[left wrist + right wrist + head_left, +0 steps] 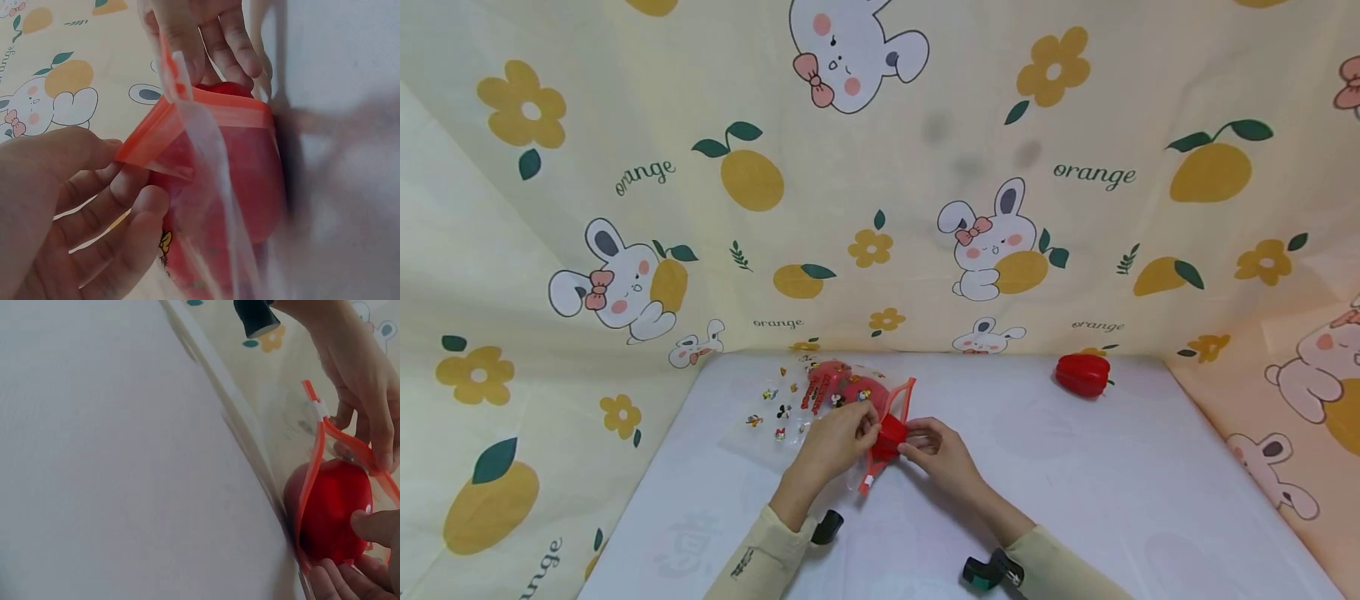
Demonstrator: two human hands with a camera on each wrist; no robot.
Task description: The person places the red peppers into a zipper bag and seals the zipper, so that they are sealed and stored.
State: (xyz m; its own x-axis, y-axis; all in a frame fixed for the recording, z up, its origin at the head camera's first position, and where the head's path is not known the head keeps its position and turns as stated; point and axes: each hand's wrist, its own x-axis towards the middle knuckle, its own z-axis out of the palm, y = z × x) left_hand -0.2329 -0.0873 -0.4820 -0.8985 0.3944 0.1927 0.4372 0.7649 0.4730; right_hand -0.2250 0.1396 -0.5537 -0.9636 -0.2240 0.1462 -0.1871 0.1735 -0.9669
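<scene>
A clear zip bag [781,427] printed with cartoon figures lies on the table, its orange-red zip edge [147,136] spread open toward the right. My left hand [835,442] pinches that edge between thumb and fingers. In the bag's mouth sits a glossy red bell pepper [340,500], which my right hand [946,454] holds with the thumb on its side and the fingers beneath it. Deeper inside the bag, more red rounded things [863,390] show through the plastic. The white zip slider [319,411] is at one end of the edge.
Another red bell pepper [1082,375] lies at the back right of the white table [1075,492]. A patterned cloth [895,167] with rabbits and oranges rises behind the table and along both sides.
</scene>
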